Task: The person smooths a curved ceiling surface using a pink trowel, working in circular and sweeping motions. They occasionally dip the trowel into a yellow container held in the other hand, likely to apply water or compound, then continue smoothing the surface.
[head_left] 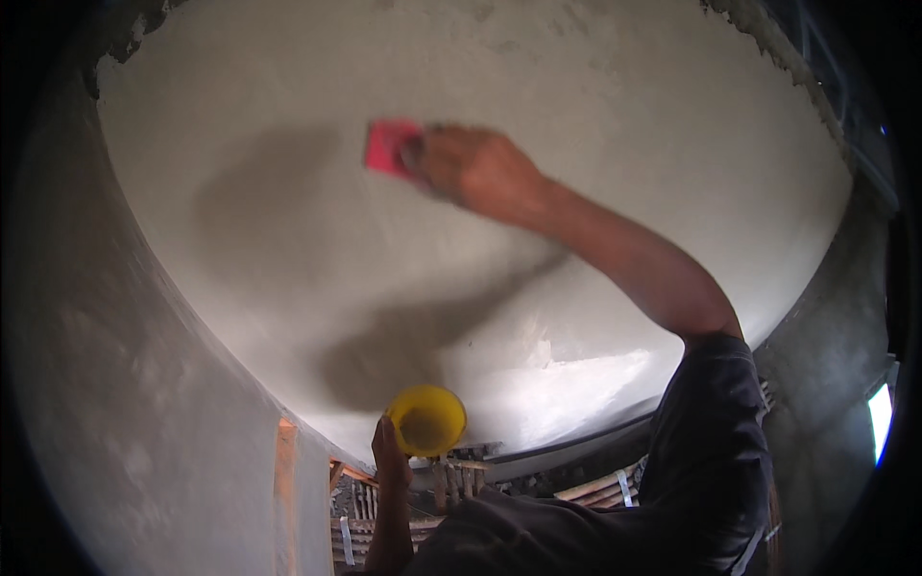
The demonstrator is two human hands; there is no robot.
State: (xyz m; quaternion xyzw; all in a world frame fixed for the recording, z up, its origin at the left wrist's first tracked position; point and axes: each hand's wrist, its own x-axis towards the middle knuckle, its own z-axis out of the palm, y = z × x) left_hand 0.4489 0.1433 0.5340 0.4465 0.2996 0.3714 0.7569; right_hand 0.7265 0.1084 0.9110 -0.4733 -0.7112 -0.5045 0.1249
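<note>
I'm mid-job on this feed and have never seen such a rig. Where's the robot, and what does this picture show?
There's no robot: these are a person's bare hands. The one picture comes from a wide fisheye camera on their head, hence the bent edges; its left is their left. The right hand holds a pinkish-red flat-faced block at a broad, pale grey, plaster-like surface; blur hides whether they touch. The left hand grips a round yellow bowl with something greyish inside. The dark patches on the surface look like shadows. Below are brownish poles.
</note>
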